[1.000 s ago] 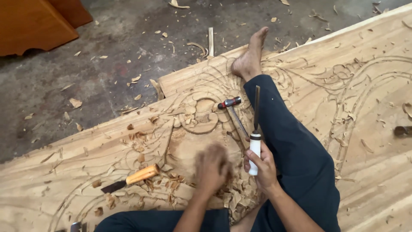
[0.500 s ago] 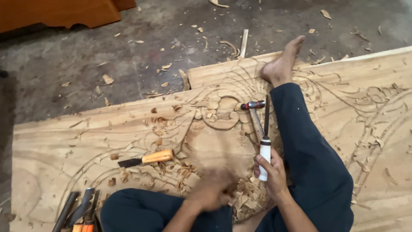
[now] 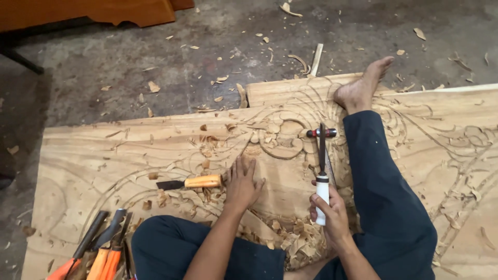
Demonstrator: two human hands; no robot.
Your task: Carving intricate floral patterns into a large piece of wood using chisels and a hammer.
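My right hand (image 3: 332, 215) grips a white-handled chisel (image 3: 322, 176), blade up; my left hand (image 3: 243, 182) lies flat and wide on the carved board (image 3: 104, 155), touching a yellow-handled chisel (image 3: 192, 182). Orange-handled tools (image 3: 98, 249) are cut off at the frame's edge.

Left hand (image 3: 243, 182) lies flat, palm down, on the pale carved wooden panel (image 3: 129, 155), fingertips beside a chisel w/ yellow wooden handle (image 3: 191, 182). Right hand (image 3: 329, 215) wraps a white-handled chisel (image 3: 322, 176), blade pointing away, over a small hammer (image 3: 321, 133). Orange-handled chisels (image 3: 98, 249) lie at bottom left; wood shavings (image 3: 290, 241) are heaped betw. the legs.
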